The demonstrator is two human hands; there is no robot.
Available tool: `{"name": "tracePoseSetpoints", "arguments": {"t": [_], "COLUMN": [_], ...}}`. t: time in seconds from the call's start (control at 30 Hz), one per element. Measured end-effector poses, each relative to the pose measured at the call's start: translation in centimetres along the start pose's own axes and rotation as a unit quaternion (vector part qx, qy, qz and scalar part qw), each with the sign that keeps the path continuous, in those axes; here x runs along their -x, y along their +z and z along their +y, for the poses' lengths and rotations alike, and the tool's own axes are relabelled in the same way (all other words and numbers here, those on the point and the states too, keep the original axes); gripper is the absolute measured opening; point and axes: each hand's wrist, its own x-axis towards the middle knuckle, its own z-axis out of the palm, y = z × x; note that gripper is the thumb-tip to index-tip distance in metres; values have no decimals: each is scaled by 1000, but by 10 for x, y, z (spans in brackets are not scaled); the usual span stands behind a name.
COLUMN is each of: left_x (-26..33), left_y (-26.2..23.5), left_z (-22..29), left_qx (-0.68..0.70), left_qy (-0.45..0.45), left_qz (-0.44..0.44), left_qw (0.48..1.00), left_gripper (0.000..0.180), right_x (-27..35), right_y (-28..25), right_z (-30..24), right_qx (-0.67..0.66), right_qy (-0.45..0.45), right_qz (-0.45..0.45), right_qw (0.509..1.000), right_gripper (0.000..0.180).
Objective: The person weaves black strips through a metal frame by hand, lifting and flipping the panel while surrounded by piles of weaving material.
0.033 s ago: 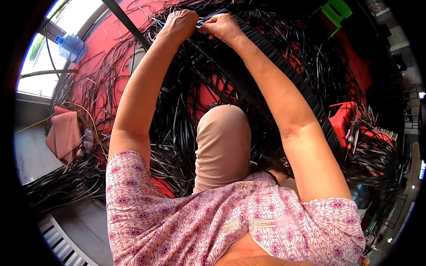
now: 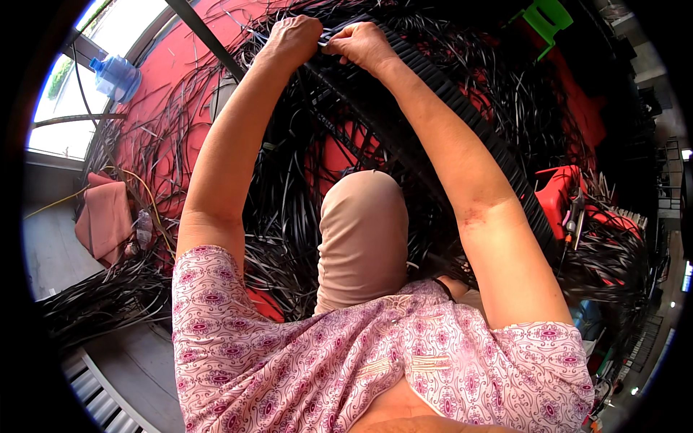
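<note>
Both my arms stretch out to the far edge of a long, dark ribbed piece [image 2: 451, 97], which looks woven from flat black strips. My left hand [image 2: 297, 33] is closed, its back toward me, and most of its fingers are hidden. Right beside it, my right hand [image 2: 363, 47] pinches with thumb and forefinger. A thin flat strip [image 2: 325, 36], shiny where light hits it, runs between the two hands, and both seem to grip it. Loose black strips [image 2: 289, 195] lie in tangles below and around the piece.
My raised knee [image 2: 363, 238] is between my arms. A red plastic stool [image 2: 556, 191] with a hand tool [image 2: 574, 220] stands at right, a green chair [image 2: 541, 25] farther off. At left are a blue water jug [image 2: 117, 78], a reddish cloth [image 2: 105, 220] and a dark pole [image 2: 206, 36].
</note>
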Motion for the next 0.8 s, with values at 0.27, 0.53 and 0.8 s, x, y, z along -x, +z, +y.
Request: {"name": "tracePoseSetpoints", "arguments": {"t": [0.27,0.53,0.8], "left_x": [-2,-8,-2], "left_y": [12,20,12], "left_z": [-5,-18,1], "left_qx": [15,25,37], "left_qy": [33,18,69], "left_qz": [17,3,44], "left_qw": [999,1000,996], "left_gripper": [13,11,15], "right_x": [-1,5,1], "right_y": [6,5,1], "right_z": [4,-14,-10], "right_qx": [112,170,203], "right_qy": [7,-30,-28], "right_qz": [61,78,77], "right_qw": [992,982,976], "right_gripper": [24,26,29]}}
